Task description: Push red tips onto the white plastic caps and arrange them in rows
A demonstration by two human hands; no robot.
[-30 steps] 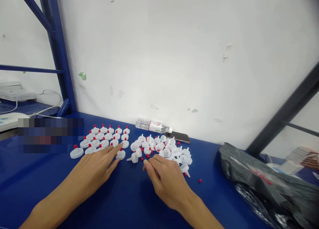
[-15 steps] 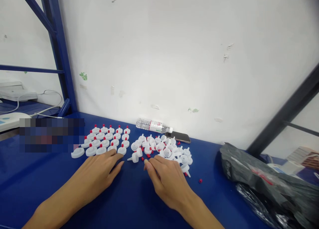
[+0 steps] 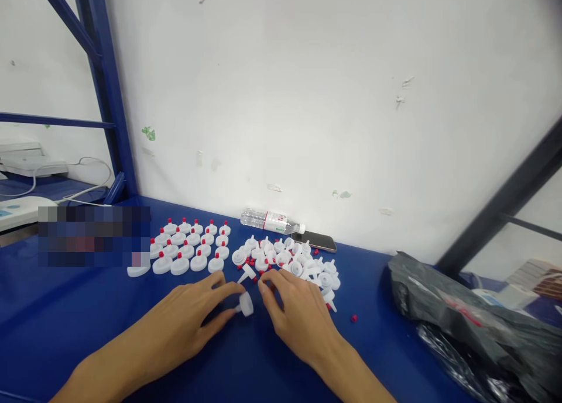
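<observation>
My left hand is closed in a pinch on the narrow spout of a white nozzle cap, whose wide round base points right. My right hand is at the front of a loose pile of white nozzle caps, its thumb and fingers pinched together; what is between them, if anything, is hidden. Another white nozzle cap lies between the hands at the pile's near left. Small red tips are scattered among the pile. Left of it, white caps with red tips stand upright in rows.
Behind the pile a clear plastic bottle lies on its side beside a dark phone. A grey plastic bag is on the right of the blue table. One red tip lies apart. Blue metal posts rise at the left.
My left hand has taken hold of a nozzle cap from the pile's left edge and brought it nearer. My right hand has stayed almost in place, its fingertips shifting slightly.
</observation>
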